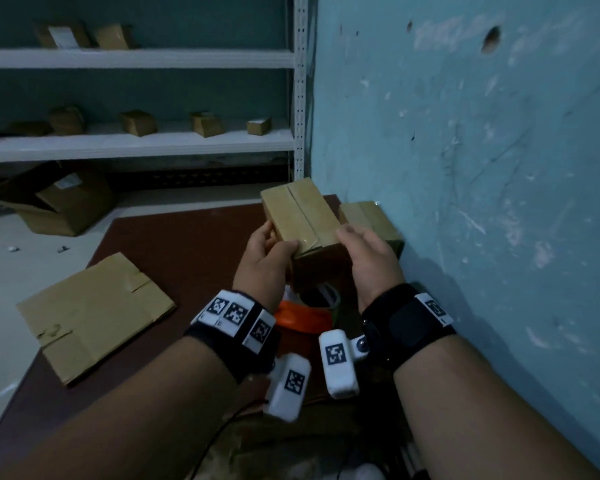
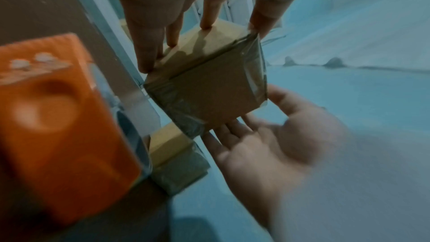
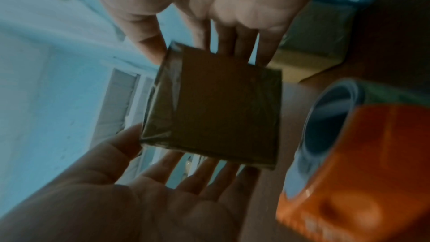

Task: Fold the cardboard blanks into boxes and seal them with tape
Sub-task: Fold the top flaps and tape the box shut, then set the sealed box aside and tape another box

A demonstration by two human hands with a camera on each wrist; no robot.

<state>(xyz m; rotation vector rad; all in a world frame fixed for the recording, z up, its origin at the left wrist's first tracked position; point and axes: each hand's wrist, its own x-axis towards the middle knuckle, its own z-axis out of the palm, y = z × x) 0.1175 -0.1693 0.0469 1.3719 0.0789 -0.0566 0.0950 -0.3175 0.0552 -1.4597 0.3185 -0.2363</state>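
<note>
A small taped cardboard box is held up over the brown table. My left hand grips its left side, thumb across the near top edge and fingertips on the adjoining face; the left wrist view shows the box under those fingers. My right hand lies against the box's right side with its palm flat and fingers straight along the box. An orange tape dispenser sits on the table below my wrists. A flat cardboard blank lies at the table's left.
A second taped box stands on the table against the blue wall. Behind the table, white shelves carry several small boxes. An open carton lies on the floor at the left.
</note>
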